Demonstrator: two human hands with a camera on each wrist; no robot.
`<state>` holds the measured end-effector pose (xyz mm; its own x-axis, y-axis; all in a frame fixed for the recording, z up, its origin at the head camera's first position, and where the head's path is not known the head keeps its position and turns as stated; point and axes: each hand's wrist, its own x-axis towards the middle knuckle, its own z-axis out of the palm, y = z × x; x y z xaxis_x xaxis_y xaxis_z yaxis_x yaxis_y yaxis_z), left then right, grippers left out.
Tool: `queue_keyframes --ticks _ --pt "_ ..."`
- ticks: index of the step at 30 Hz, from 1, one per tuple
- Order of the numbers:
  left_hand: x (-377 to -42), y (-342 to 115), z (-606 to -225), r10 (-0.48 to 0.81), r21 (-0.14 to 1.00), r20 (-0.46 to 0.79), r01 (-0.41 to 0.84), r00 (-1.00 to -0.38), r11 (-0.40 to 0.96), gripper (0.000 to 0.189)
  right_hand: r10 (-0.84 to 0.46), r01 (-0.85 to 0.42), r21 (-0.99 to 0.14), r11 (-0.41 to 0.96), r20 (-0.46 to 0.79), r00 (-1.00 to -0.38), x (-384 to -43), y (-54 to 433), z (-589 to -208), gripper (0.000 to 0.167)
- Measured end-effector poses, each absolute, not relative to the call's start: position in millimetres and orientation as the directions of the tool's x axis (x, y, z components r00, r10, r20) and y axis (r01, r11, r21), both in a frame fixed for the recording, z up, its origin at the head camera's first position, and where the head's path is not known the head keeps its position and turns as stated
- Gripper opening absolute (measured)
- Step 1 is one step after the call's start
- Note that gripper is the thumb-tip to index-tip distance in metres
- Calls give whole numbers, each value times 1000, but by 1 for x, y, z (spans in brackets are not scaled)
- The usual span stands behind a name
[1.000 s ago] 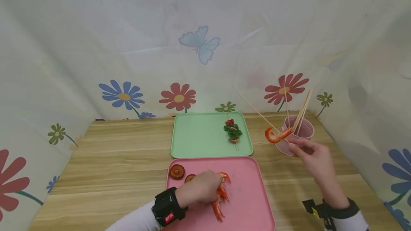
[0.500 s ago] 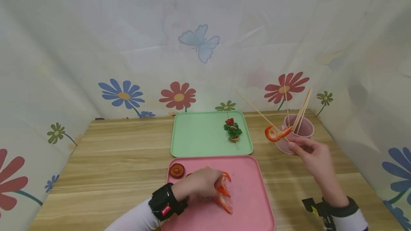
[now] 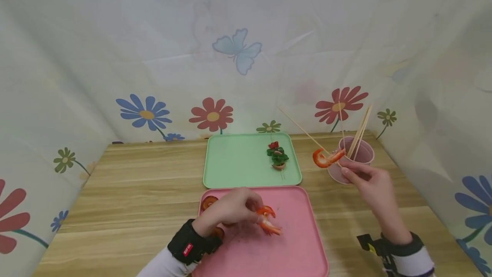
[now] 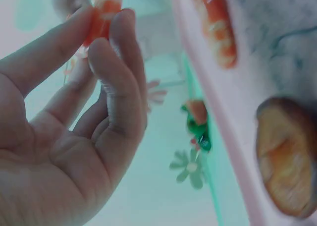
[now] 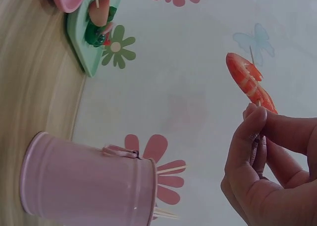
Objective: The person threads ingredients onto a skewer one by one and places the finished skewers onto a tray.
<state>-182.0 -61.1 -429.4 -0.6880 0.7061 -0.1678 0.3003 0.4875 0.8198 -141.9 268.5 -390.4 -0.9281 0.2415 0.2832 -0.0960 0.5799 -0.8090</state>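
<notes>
Over the pink tray [image 3: 287, 249], my left hand [image 3: 235, 208] pinches a shrimp [image 4: 105, 13] between thumb and fingertips. Another orange shrimp [image 4: 217, 30] lies on the tray in the left wrist view. In the head view the two shrimp are close together at the fingertips, so which is held is hard to tell there. My right hand [image 3: 370, 187] pinches the lower end of a bamboo skewer [image 3: 297, 126], raised and slanting up to the left. A curled shrimp [image 5: 247, 82] is threaded on it, just above the fingers.
Mushroom caps [image 3: 209, 202] lie at the pink tray's left, partly behind my left hand. The green tray [image 3: 234, 161] behind bears a loaded skewer [image 3: 278, 156]. A pink bucket [image 5: 94, 181] with several skewers stands behind my right hand. A patterned cloth [image 3: 173, 46] hangs behind the table.
My left hand has lifted slightly and shifted left, bringing a shrimp up from lower on the pink tray. My right hand holds its skewer almost still.
</notes>
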Motion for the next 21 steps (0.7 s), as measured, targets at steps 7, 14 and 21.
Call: queue_keyframes --ticks 7,14,21 --pt "-193 -79 -412 548 934 -38 166 -835 317 14 226 -139 -779 611 341 -912 -151 257 -381 25" --pt "-203 -93 -393 349 979 45 110 -936 170 21 215 -193 -795 575 374 -902 -159 247 -372 25" --pt "-207 -105 -376 179 990 130 118 -975 -78 23 182 -266 -807 527 413 -893 -162 235 -364 24"
